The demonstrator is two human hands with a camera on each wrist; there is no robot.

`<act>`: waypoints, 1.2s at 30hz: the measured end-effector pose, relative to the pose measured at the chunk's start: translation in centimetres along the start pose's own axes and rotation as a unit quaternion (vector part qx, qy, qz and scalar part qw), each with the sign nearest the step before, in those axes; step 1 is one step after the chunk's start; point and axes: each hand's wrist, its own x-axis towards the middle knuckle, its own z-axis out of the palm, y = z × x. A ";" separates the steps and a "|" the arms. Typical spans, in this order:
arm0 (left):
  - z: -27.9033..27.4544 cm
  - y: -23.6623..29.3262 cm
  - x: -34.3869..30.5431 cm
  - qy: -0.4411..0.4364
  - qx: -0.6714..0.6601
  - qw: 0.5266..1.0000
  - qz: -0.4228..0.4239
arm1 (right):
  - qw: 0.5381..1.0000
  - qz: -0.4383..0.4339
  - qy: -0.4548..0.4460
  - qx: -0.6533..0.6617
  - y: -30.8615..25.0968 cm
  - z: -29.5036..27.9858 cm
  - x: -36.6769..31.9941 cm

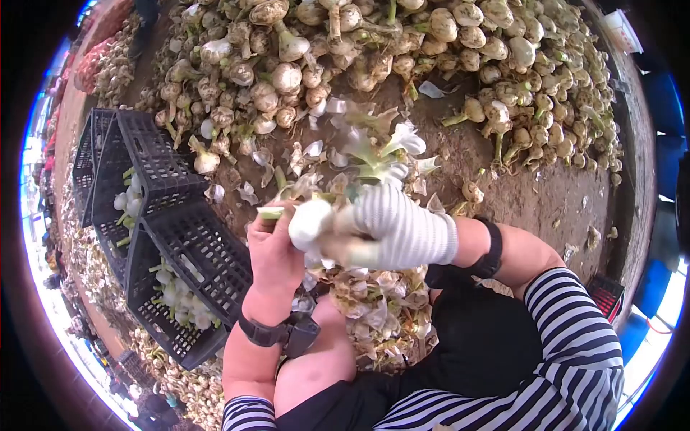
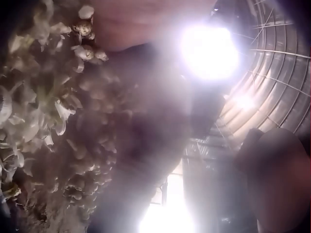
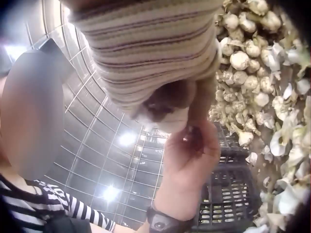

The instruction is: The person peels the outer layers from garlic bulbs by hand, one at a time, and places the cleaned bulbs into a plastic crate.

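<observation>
A white garlic bulb [image 1: 310,224] with a cut green stem [image 1: 271,212] is between the two hands in the head view. The bare left hand [image 1: 275,248] grips it by the stem side, thumb and fingers curled round it. From the other side the right hand [image 1: 392,226], in a white ribbed knit glove, has its fingers curled against the bulb; they are blurred. In the right wrist view the bulb [image 3: 172,121] shows pale below the glove [image 3: 150,53], with the left hand [image 3: 192,150] close under it. The left wrist view is mostly glare and blur.
Dirty garlic bulbs [image 1: 287,77] lie heaped on the ground ahead. Black plastic crates [image 1: 194,251] stand at the left, holding cleaned white bulbs [image 1: 183,300]. Peeled skins [image 1: 384,305] are piled between the legs, and pale leafy skins [image 1: 384,154] lie beyond the hands.
</observation>
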 end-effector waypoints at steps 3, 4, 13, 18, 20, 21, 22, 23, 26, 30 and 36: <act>0.8 1.5 1.5 0.165 0.120 0.975 0.088 | 0.972 -0.179 -0.123 -0.094 -1.0 1.5 -1.6; -0.8 1.7 1.6 0.161 0.199 0.953 0.162 | 0.962 -0.156 -0.165 -0.149 -1.2 1.9 -1.6; -10.8 14.8 -6.7 0.483 0.421 0.625 0.446 | 0.605 0.335 0.161 -0.704 15.4 -13.4 -4.2; -3.7 7.6 -2.7 0.251 0.496 0.715 0.424 | 0.678 0.255 0.202 -0.659 15.3 -14.5 -4.1; 1.0 4.9 -0.7 0.089 0.465 0.856 0.210 | 0.894 0.314 0.268 -0.172 8.4 -10.6 -1.6; 1.9 3.2 0.1 0.024 0.352 0.930 0.103 | 0.954 0.100 0.271 -0.075 11.1 -8.7 -1.5; 1.4 1.2 1.0 -0.106 0.237 0.964 0.066 | 0.966 0.063 0.218 0.124 8.6 -6.2 -1.1; 2.5 0.3 0.8 -0.119 0.110 0.985 -0.062 | 0.963 0.020 0.187 0.195 6.4 -4.0 -0.4; 4.4 -0.2 0.5 -0.107 -0.027 0.980 -0.168 | 0.981 -0.012 0.118 -0.155 4.6 -3.9 -0.3; 3.8 -1.0 0.7 -0.054 0.117 0.992 -0.017 | 0.828 -0.094 0.285 -0.473 4.3 -5.4 0.7; 5.2 -1.7 -0.3 -0.047 0.173 0.984 0.009 | 0.868 -0.231 0.207 -0.388 4.6 0.5 1.9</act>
